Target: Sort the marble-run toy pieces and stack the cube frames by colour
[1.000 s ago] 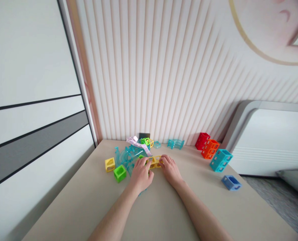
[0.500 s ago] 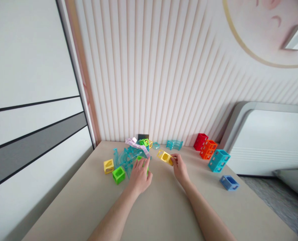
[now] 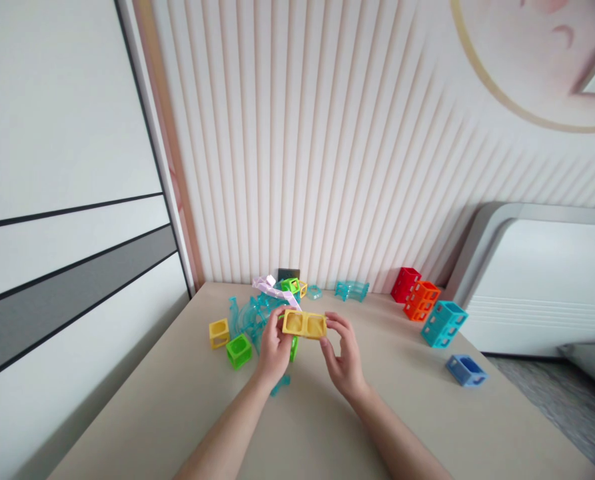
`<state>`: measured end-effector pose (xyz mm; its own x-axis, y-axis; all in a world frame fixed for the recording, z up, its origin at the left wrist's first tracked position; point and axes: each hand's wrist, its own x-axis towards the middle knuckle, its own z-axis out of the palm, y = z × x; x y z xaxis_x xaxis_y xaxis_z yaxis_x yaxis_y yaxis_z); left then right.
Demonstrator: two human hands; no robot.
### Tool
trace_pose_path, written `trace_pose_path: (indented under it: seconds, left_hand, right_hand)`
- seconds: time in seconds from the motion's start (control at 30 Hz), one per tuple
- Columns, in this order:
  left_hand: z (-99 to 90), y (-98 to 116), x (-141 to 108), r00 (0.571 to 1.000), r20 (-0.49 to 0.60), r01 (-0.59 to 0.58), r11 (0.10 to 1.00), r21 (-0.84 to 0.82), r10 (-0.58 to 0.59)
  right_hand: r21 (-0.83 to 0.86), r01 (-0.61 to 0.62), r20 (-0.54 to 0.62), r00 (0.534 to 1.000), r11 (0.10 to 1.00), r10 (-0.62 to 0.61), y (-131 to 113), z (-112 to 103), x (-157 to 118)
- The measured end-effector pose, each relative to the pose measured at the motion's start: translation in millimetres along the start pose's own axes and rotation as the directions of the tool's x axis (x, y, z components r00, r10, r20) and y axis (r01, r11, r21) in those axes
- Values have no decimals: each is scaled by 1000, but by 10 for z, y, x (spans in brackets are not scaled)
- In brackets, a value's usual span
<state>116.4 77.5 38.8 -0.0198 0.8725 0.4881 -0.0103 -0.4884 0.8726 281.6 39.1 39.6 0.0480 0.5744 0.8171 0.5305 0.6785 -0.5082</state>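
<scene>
A yellow two-cell block (image 3: 304, 324) is held up between both hands above the middle of the table. My left hand (image 3: 276, 350) grips its left end, and my right hand (image 3: 345, 353) pinches its right end between thumb and fingers. Just below and behind the left hand, part of a green piece (image 3: 294, 349) shows. A small teal piece (image 3: 280, 385) lies on the table below the left hand. Beyond the left hand are clear teal track pieces (image 3: 252, 316) and a pale purple track (image 3: 276, 291).
At the left sit a yellow cube (image 3: 219, 333) and a green cube (image 3: 239, 351). Along the right stand red (image 3: 405, 285), orange (image 3: 421, 300), teal (image 3: 444, 324) and blue (image 3: 466, 370) blocks. Teal pieces (image 3: 351, 290) lie by the ribbed wall.
My right hand has brought the yellow block leftward and turned it. My left hand has come off the green piece and taken the block's left end. The small teal piece now shows.
</scene>
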Motion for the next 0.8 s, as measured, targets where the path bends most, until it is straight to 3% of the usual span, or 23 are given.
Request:
trace_pose_path:
  seconds: [0.07, 0.17, 0.3, 0.6, 0.8]
  left_hand:
    - [-26, 9, 16, 998, -67, -6, 1000, 13, 7]
    - [-56, 5, 26, 991, -132, -22, 999, 49, 28]
    - [-74, -9, 34, 987, -155, -41, 997, 70, 52]
    - [-57, -75, 55, 983, -172, 62, 998, 20, -58]
    - [-48, -58, 60, 982, -159, 91, 992, -89, -104]
  right_hand:
    - [35, -113, -33, 993, 993, 114, -103, 87, 10]
    - [159, -271, 51, 963, 949, 266, -189, 200, 15]
    - [229, -355, 177, 931, 907, 320, -206, 265, -22]
    - [135, -263, 67, 964, 955, 256, -140, 241, -173]
    - [40, -156, 119, 981, 987, 150, -131, 199, -228]
